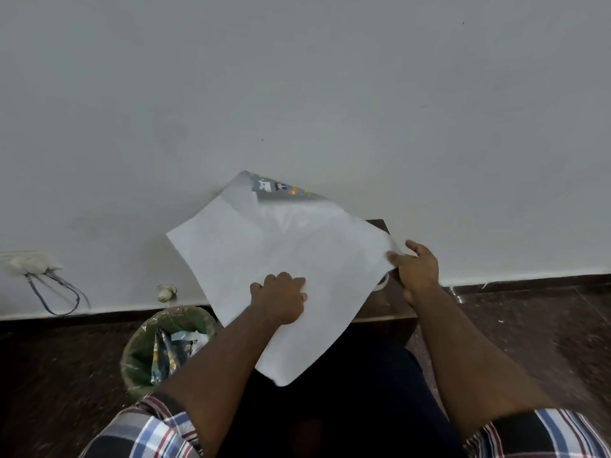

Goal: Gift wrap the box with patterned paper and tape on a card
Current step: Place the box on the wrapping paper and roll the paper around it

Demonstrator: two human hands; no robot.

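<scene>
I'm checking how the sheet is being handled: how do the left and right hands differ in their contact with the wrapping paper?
The left hand lies on top of the wrapping paper, fingers curled, well inside the sheet; the right hand is at the sheet's right edge, pinching it. The left hand is nearer the person; the right hand is farther out, over the dark table. Both touch the paper's white underside.

Wall [297, 77]: plain, pale grey-white, with faint smudges and a few small dark specks. Floor [545, 325]: dark, glossy, speckled stone. Socket [28, 262] low on the wall at far left, with looped cable [59, 297] hanging from it. Lined waste bin [165, 348] stands on the floor near the wall, holding scraps. Dark wooden bench [393, 309] against the wall. Lighting even and soft.
</scene>
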